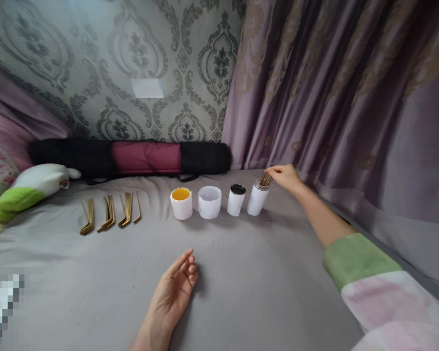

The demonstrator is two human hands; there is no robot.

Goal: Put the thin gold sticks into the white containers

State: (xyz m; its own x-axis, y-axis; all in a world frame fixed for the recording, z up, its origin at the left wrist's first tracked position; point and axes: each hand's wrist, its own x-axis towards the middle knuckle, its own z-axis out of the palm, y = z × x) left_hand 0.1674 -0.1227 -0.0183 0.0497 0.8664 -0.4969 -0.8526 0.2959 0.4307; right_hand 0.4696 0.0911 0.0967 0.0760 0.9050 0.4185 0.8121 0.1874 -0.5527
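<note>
My right hand (286, 176) reaches far out and pinches the tops of some thin brown-gold sticks (265, 179) standing in the rightmost white cup (257, 199). Left of that cup stand three more white containers in a row: one with a black top (236, 199), a wider one (209, 201) and one with an orange-yellow inside (181, 203). My left hand (175, 288) rests on the grey sheet, palm half up, fingers loosely spread and holding nothing. Further left lie several gold bent straws (109, 214) in small bunches.
A long black and maroon roll bag (131, 157) lies against the patterned wall. A white and green plush toy (29, 187) sits at the far left. Purple curtains (344, 97) hang along the right side, close to my right arm.
</note>
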